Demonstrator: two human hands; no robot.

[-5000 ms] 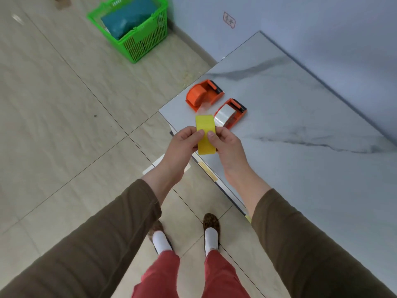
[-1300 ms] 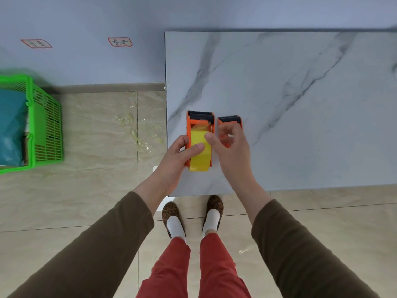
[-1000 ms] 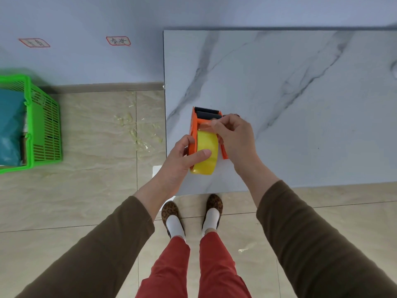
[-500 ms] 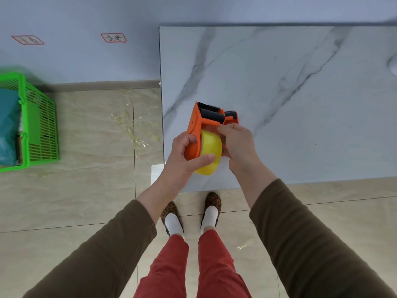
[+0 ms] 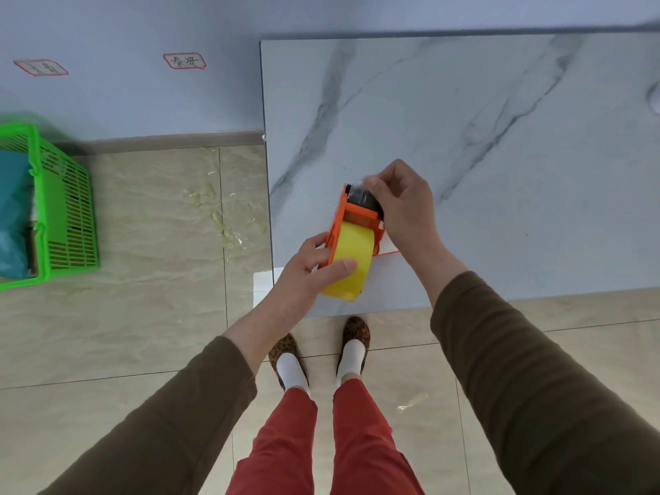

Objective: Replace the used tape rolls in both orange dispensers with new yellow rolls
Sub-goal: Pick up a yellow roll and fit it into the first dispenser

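An orange dispenser (image 5: 351, 214) with a yellow roll (image 5: 353, 244) seated in it is held over the near-left corner of the marble table (image 5: 500, 137). My left hand (image 5: 307, 273) grips the dispenser's side, thumb lying across the yellow roll. At the dispenser's black front end, the fingers of my right hand (image 5: 407, 205) pinch a thin, clear-looking strip of tape. Only a thin orange edge (image 5: 387, 252) of the second dispenser shows under my right wrist; the rest is hidden.
A green plastic basket (image 5: 68, 209) holding a teal bag stands on the floor at the left. Scraps of tape (image 5: 221, 216) lie on the tiles beside the table's left edge. A wall with two labels runs behind.
The yellow roll went from my fingers into the dispenser. The dispenser has turned so the roll faces up, and my right hand has moved from its side to its front end.
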